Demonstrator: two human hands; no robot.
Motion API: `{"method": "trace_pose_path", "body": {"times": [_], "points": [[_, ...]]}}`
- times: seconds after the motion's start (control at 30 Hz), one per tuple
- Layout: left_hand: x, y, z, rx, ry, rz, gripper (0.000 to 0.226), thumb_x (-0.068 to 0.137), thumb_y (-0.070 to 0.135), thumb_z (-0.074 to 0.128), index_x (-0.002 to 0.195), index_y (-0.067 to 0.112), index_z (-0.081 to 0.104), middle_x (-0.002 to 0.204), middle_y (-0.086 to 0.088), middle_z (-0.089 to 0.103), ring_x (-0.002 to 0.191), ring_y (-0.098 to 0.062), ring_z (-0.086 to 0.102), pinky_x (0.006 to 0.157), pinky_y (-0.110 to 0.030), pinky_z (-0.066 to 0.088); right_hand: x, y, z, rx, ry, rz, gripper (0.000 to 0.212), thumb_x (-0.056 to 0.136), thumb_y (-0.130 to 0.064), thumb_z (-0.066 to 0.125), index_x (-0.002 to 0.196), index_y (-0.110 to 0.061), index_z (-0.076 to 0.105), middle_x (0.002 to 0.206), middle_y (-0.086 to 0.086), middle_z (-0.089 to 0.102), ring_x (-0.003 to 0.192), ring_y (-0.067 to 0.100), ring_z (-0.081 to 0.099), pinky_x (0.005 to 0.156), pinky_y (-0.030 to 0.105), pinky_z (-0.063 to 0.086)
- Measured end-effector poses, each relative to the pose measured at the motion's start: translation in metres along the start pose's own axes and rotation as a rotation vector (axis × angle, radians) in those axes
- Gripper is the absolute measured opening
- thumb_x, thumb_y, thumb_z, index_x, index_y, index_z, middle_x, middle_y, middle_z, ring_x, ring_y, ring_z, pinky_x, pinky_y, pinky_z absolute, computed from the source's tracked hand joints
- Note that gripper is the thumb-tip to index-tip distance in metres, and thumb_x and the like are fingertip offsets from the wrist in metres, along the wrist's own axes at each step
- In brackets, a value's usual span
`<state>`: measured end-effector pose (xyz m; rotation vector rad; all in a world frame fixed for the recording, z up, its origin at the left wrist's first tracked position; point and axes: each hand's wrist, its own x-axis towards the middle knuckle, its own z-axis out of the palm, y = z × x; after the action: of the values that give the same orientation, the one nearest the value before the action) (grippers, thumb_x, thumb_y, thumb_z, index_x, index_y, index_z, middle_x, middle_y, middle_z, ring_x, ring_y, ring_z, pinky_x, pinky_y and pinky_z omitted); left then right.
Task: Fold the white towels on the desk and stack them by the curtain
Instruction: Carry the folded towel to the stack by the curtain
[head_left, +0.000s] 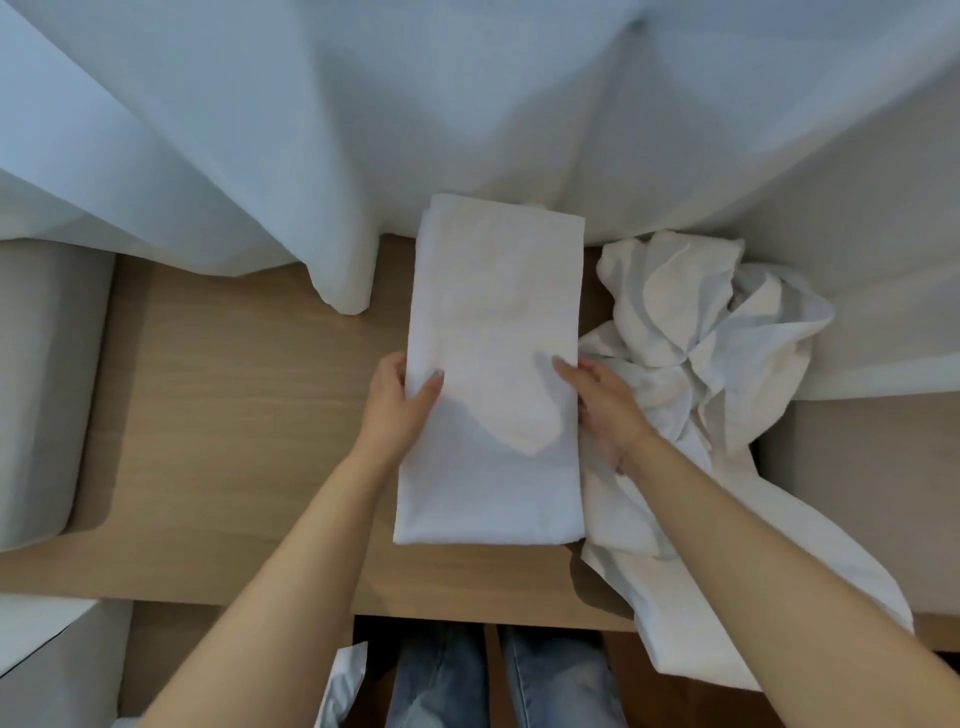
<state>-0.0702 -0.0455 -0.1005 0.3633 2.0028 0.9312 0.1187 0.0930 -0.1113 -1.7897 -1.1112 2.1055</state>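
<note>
Gripping folded towel (493, 338): left hand (397, 402), right hand (605, 405).

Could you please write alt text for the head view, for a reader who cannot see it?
Two hands, left hand and right hand, grip the sides of a folded white towel on a wooden desk. Crumpled towels lie right of it, below a pale curtain.

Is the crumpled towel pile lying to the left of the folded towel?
No, the crumpled towel pile lies right of the folded towel, beside the right hand.
</note>
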Motion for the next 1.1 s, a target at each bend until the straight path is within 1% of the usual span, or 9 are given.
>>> {"method": "trace_pose_path", "body": {"times": [0.1, 0.2, 0.33, 0.47, 0.63, 0.73, 0.83, 0.93, 1.1], "points": [[0.051, 0.043, 0.007, 0.098, -0.012, 0.034, 0.053, 0.096, 0.037, 0.059, 0.133, 0.004, 0.04, 0.121, -0.004, 0.052, 0.104, -0.017, 0.054, 0.079, -0.026, 0.043, 0.038, -0.05, 0.01, 0.02, -0.023, -0.061, 0.028, 0.088, -0.038, 0.068, 0.108, -0.02, 0.062, 0.104, -0.002, 0.071, 0.096, 0.017, 0.067, 0.08, 0.03, 0.054], [0.093, 0.075, 0.011, 0.018, 0.029, 0.029, 0.055, 0.097, 0.045, 0.053, 0.134, 0.006, 0.041, 0.121, -0.004, 0.056, 0.102, -0.018, 0.057, 0.067, -0.02, 0.044, 0.065, -0.083, 0.021, 0.033, -0.04, -0.114, 0.042, 0.087, -0.038, 0.07, 0.121, -0.015, 0.059, 0.111, 0.0, 0.07, 0.098, 0.019, 0.068, 0.08, 0.034, 0.056], [0.123, 0.084, 0.021, -0.283, 0.065, -0.072, 0.039, 0.098, 0.041, 0.055, 0.122, 0.011, 0.05, 0.115, -0.007, 0.062, 0.097, -0.02, 0.064, 0.08, -0.031, 0.054, 0.089, -0.097, 0.027, 0.06, -0.01, -0.207, 0.036, 0.09, -0.029, 0.067, 0.121, -0.012, 0.06, 0.11, 0.002, 0.07, 0.095, 0.018, 0.068, 0.082, 0.032, 0.057], [0.125, 0.079, 0.029, -0.526, 0.079, -0.06, 0.011, 0.102, 0.029, 0.051, 0.106, 0.019, 0.05, 0.104, -0.002, 0.064, 0.089, -0.014, 0.065, 0.074, -0.026, 0.055, 0.104, -0.102, 0.033, 0.03, 0.028, -0.326, 0.022, 0.092, -0.022, 0.066, 0.112, -0.013, 0.062, 0.097, -0.002, 0.07, 0.081, 0.01, 0.067, 0.069, 0.021, 0.056], [0.132, 0.069, 0.031, -0.476, 0.136, -0.009, 0.022, 0.099, 0.036, 0.052, 0.113, 0.02, 0.053, 0.116, -0.006, 0.064, 0.105, -0.022, 0.065, 0.095, -0.039, 0.053, 0.114, -0.101, 0.039, 0.042, 0.074, -0.392, 0.013, 0.089, -0.016, 0.069, 0.1, -0.011, 0.066, 0.087, -0.002, 0.069, 0.074, 0.008, 0.064, 0.073, 0.024, 0.055], [0.121, 0.072, 0.028, -0.115, 0.366, 0.11, 0.037, 0.1, 0.027, 0.051, 0.133, 0.01, 0.046, 0.11, 0.0, 0.054, 0.098, -0.013, 0.056, 0.091, -0.021, 0.044, 0.113, -0.101, 0.036, 0.034, 0.106, -0.369, 0.023, 0.085, -0.02, 0.073, 0.106, -0.014, 0.066, 0.099, 0.003, 0.069, 0.085, 0.016, 0.064, 0.083, 0.033, 0.055], [0.085, 0.068, 0.029, 0.431, 0.562, 0.36, 0.043, 0.099, 0.02, 0.052, 0.14, 0.009, 0.044, 0.135, -0.014, 0.045, 0.121, -0.029, 0.044, 0.102, -0.035, 0.034, 0.094, -0.083, 0.027, 0.025, 0.186, -0.327, 0.04, 0.084, -0.022, 0.074, 0.119, -0.015, 0.057, 0.112, 0.006, 0.064, 0.097, 0.02, 0.064, 0.086, 0.031, 0.055], [0.053, 0.048, 0.049, 0.776, 0.329, 0.68, 0.046, 0.1, 0.029, 0.046, 0.144, 0.016, 0.042, 0.15, -0.013, 0.039, 0.139, -0.031, 0.035, 0.112, -0.044, 0.028, 0.062, -0.045, 0.016, 0.008, 0.154, -0.286, 0.033, 0.087, -0.021, 0.071, 0.115, -0.021, 0.055, 0.108, 0.002, 0.063, 0.092, 0.016, 0.062, 0.081, 0.023, 0.054], [0.076, 0.013, 0.066, 1.083, 0.103, 0.583, 0.064, 0.099, 0.055, 0.013, 0.156, 0.029, 0.003, 0.164, -0.002, -0.008, 0.151, -0.021, -0.01, 0.12, -0.048, -0.01, 0.052, -0.008, 0.014, 0.014, 0.201, -0.257, 0.024, 0.085, -0.019, 0.074, 0.105, -0.024, 0.062, 0.1, 0.005, 0.066, 0.087, 0.016, 0.063, 0.081, 0.026, 0.055]]}}
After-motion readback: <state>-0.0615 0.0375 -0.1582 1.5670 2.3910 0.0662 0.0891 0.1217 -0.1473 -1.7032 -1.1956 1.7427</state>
